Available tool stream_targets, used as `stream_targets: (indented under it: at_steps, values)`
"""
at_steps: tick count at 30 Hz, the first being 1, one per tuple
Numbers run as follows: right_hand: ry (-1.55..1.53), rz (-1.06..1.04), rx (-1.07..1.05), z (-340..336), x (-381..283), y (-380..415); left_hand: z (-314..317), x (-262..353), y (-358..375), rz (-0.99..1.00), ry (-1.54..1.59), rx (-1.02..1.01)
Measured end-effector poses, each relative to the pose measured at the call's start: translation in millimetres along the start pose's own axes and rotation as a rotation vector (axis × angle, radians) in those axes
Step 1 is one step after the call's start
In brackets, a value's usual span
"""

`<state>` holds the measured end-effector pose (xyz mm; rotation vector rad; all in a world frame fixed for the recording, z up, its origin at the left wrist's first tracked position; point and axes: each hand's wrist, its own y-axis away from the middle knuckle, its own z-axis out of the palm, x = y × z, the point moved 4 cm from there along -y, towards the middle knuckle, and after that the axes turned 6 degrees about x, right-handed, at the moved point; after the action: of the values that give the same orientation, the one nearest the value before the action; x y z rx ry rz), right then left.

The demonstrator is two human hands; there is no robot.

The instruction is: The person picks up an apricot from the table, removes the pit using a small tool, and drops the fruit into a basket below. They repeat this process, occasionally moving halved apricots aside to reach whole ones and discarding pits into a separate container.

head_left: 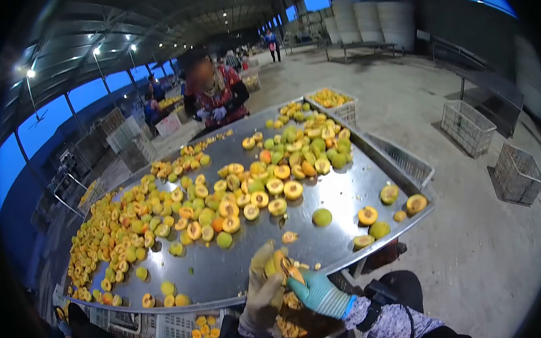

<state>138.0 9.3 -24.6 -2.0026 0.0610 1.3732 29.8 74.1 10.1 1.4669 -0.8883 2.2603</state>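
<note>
My left hand (pixel 262 290), in a tan glove, is closed around a yellow peach (pixel 276 263) at the table's front edge. The peach's cut side faces right and shows a dark hollow or pit. My right hand (pixel 319 295), in a teal glove with a striped cuff, is closed against that cut side. An orange sliver shows at its fingertips; whether a small tool is in the fingers is hidden. A loose peach piece (pixel 290 236) lies just beyond my hands on the metal table (pixel 310 252). Below them are peach scraps (pixel 289 328).
Many halved peaches (pixel 230 208) cover the table's left and middle. Several more (pixel 367 215) lie near its right corner. A person (pixel 216 96) stands across the table. Crates stand around: one with peach halves (pixel 172 335) below left, others (pixel 467 128) on the right floor.
</note>
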Motion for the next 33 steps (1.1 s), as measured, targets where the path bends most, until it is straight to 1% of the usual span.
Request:
stream_targets:
  at_steps: [2,3,4,5,6,7,8,9,10,12,14,15,16,18,19,22,24,25,27,28,30,31,32,33]
  values:
    - [0.179,-0.165,-0.085,7.6,5.5,6.5,-0.2,-4.2,-3.5,0.030,-0.025,0.023]
    - [0.125,0.006,-0.230,5.6,9.7,10.1,-2.6,-7.5,-4.4,-0.041,0.116,0.122]
    - [0.128,0.007,-0.230,1.7,2.7,6.7,-4.0,-11.7,-3.5,-0.118,0.256,0.223]
    - [0.145,0.075,-0.295,2.7,0.5,6.2,-3.0,-8.0,-4.2,-0.136,0.269,0.298]
    - [0.159,0.147,-0.362,4.7,2.1,9.4,-9.3,-11.8,-4.5,-0.145,0.270,0.304]
    - [0.171,0.158,-0.303,3.2,8.5,11.2,-22.6,-22.0,-7.1,-0.203,0.359,0.332]
    - [0.263,0.158,-0.280,-1.4,5.1,10.3,-34.6,-37.0,-8.0,-0.262,0.448,0.369]
    - [0.268,0.104,-0.235,-5.6,0.9,6.9,-50.8,-56.0,-6.1,-0.196,0.252,0.467]
    - [0.264,0.062,-0.200,-7.7,-3.2,6.0,-54.1,-64.3,-1.6,-0.137,0.181,0.468]
    - [0.342,0.190,-0.270,-12.8,-16.5,-0.6,-56.1,-74.0,3.4,-0.172,0.148,0.510]
    - [0.382,0.106,-0.255,-10.1,-12.3,0.0,-23.9,-42.2,7.5,0.228,-0.462,0.311]
    - [0.397,0.099,-0.252,-10.0,-12.9,0.0,-18.8,-34.8,7.9,0.254,-0.400,0.219]
    - [0.415,0.092,-0.247,-10.6,-13.9,0.1,-19.4,-28.6,4.9,0.250,-0.397,0.217]
    - [0.430,0.080,-0.257,-8.5,-9.1,1.8,-25.1,-39.6,-1.4,-0.278,0.485,0.299]
    - [0.438,0.062,-0.270,-7.0,-7.9,2.1,-25.1,-38.2,-1.7,-0.279,0.486,0.297]
    - [0.401,0.114,-0.283,-6.6,-10.7,1.4,-24.4,-36.8,0.3,-0.302,0.416,0.252]
    - [0.413,0.136,-0.311,-7.0,-11.6,1.9,-19.2,-32.6,1.6,-0.145,0.261,0.170]
    - [0.428,0.157,-0.338,-7.3,-11.2,2.3,-18.3,-32.2,2.5,-0.144,0.263,0.169]
    - [0.420,0.157,-0.337,-7.4,-9.0,3.9,-16.6,-24.6,3.7,-0.011,-0.063,0.161]
    - [0.411,0.157,-0.337,-7.2,-8.0,5.5,-14.2,-18.9,4.5,-0.010,-0.061,0.160]
    - [0.401,0.139,-0.333,-8.5,-7.8,7.6,-9.0,-3.3,3.8,0.054,-0.562,0.120]
    - [0.392,0.121,-0.328,-9.2,-8.0,8.9,-11.9,-4.9,5.5,0.059,-0.559,0.114]
    - [0.467,0.196,-0.439,-4.4,-2.0,9.3,-16.1,-10.3,5.9,0.075,-0.576,0.101]
    - [0.513,0.024,-0.338,-3.0,1.0,7.8,-19.8,-16.8,-0.6,0.113,-0.588,0.082]
